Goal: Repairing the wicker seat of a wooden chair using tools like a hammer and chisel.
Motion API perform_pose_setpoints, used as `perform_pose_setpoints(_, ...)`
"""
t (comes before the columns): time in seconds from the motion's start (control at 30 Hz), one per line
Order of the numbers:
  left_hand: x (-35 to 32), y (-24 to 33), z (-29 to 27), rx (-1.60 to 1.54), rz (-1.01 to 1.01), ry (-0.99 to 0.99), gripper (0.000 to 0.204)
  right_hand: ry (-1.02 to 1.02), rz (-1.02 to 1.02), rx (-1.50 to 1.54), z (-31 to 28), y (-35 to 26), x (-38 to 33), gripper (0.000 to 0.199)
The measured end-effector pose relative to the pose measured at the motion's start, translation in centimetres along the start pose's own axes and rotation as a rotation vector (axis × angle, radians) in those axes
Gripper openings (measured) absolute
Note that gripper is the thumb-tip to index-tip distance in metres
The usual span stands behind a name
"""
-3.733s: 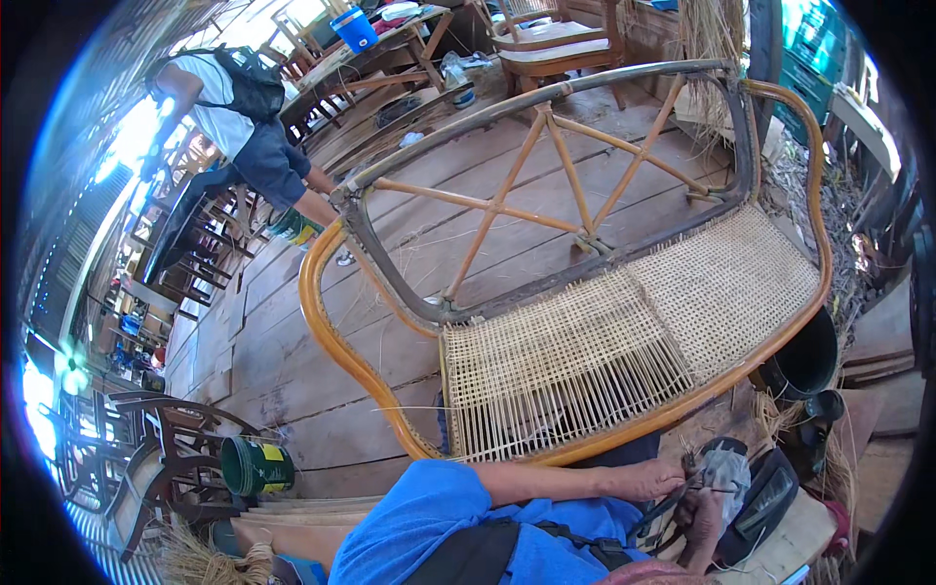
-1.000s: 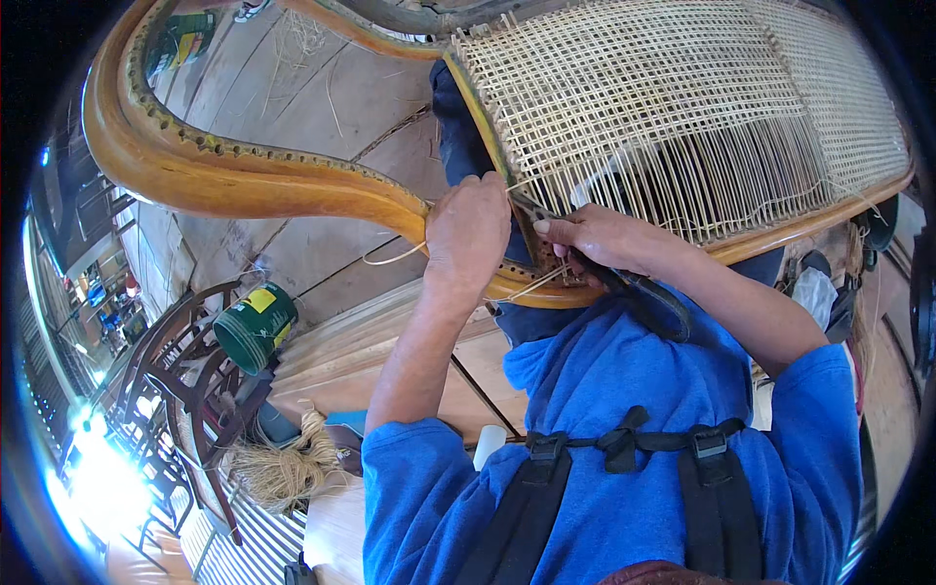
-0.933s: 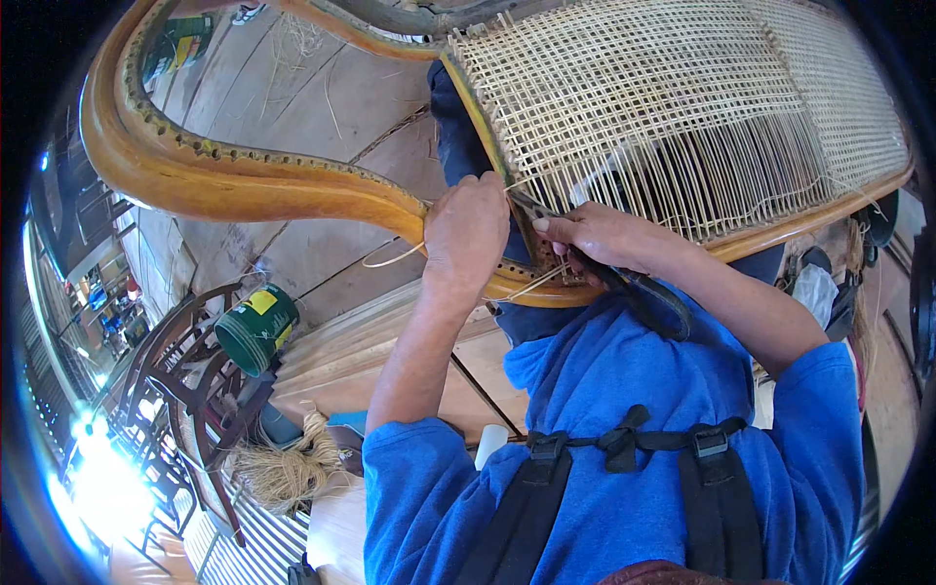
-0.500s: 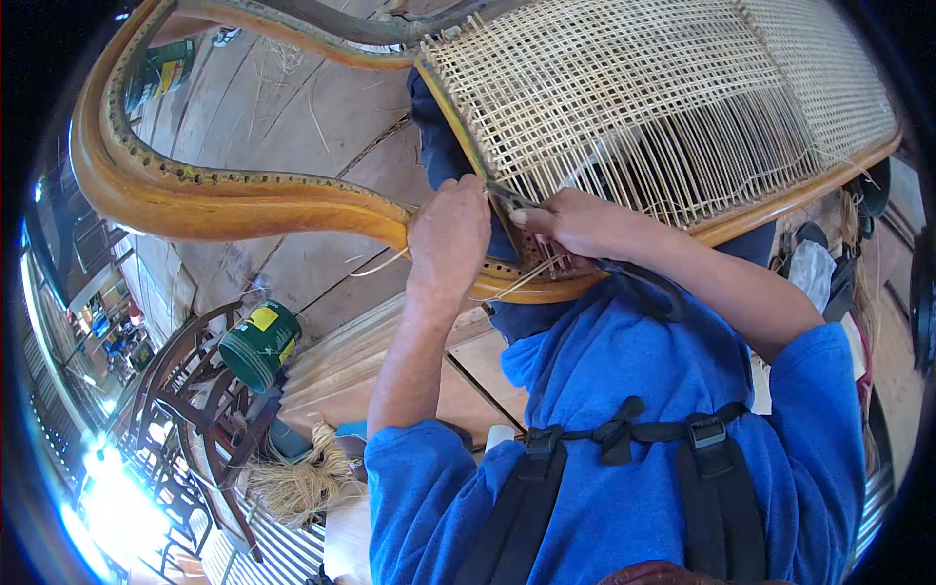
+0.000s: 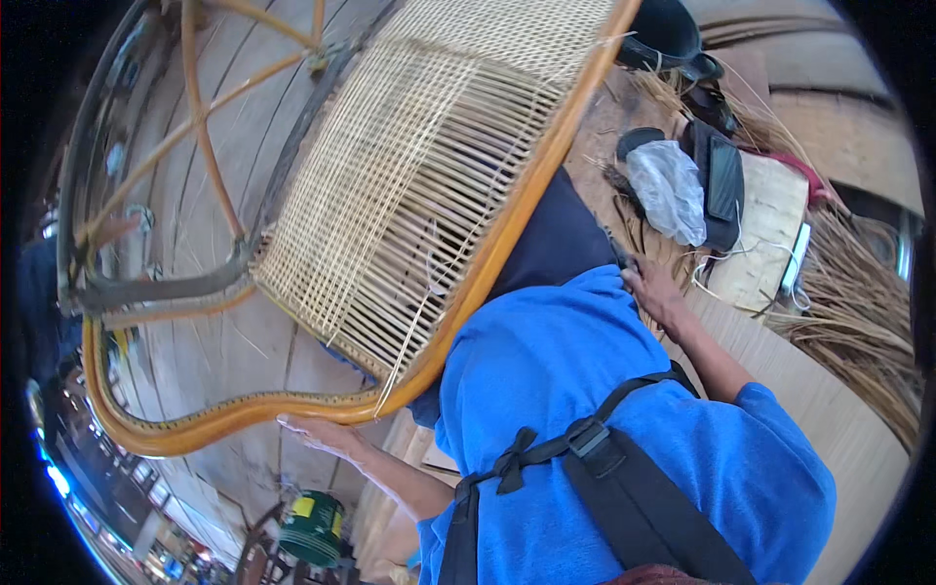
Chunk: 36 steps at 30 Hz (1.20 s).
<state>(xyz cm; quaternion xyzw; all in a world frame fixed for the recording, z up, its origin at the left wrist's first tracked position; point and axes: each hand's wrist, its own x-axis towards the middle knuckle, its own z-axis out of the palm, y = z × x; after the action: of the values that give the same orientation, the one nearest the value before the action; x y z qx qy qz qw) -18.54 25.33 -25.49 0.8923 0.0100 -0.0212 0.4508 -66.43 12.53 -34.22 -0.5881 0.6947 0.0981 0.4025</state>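
A curved wooden chair frame [image 5: 244,409] rests across my lap, tilted, with holes along its inner edge. Woven cane [image 5: 361,185] fills its panel; toward the near rail only parallel strands run. Loose cane ends [image 5: 392,388] hang over the rail. My left hand [image 5: 322,435] lies at the underside of the rail near the panel's corner, fingers stretched out. To the right, beside my thigh, my right hand [image 5: 655,291] has its fingers closed around a dark narrow tool [image 5: 620,253], mostly hidden, whose kind I cannot make out.
Right of me lie a clear plastic bag [image 5: 667,190], a dark phone-like object [image 5: 723,177] and bundled cane strands [image 5: 848,302]. A black bucket [image 5: 663,34] stands at the far right. A green bucket [image 5: 312,528] stands on the floor at lower left.
My hands have parted from the panel corner: the left slid under the rail, the right moved away to my right side. The view has turned right, and the chair frame appears rotated.
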Motion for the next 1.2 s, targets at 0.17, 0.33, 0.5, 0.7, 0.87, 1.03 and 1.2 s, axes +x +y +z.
perform_pose_setpoints(0.17,1.3,-1.7,2.0,-0.123,-0.002,-0.177,0.076,0.493,-0.367,0.176,-6.7,-4.0,1.8,0.03)
perform_pose_setpoints(0.33,0.6,-0.1,1.9,-0.273,-0.039,-0.247,0.082,0.886,-0.54,0.338,-10.9,-3.3,15.6,0.022)
perform_pose_setpoints(0.5,1.1,-0.9,1.4,-0.215,-0.024,-0.265,0.08,0.874,-0.293,0.108,-10.5,-2.1,26.7,0.025)
perform_pose_setpoints(0.7,1.2,-0.8,1.8,-0.223,-0.008,-0.219,0.079,0.731,-0.056,0.144,-10.8,-0.8,29.9,0.022)
perform_pose_setpoints(0.87,2.0,-1.4,1.7,-0.231,-0.012,-0.215,0.077,0.832,-0.262,0.022,-9.5,-0.5,28.8,0.035)
perform_pose_setpoints(1.03,2.2,-1.3,1.3,-0.207,-0.048,-0.233,0.075,0.729,-0.217,-0.03,-12.9,-3.5,27.2,0.025)
perform_pose_setpoints(1.2,2.7,-1.9,1.2,-0.187,-0.018,-0.227,0.075,0.7,-0.13,-0.205,-13.6,-4.8,29.6,0.023)
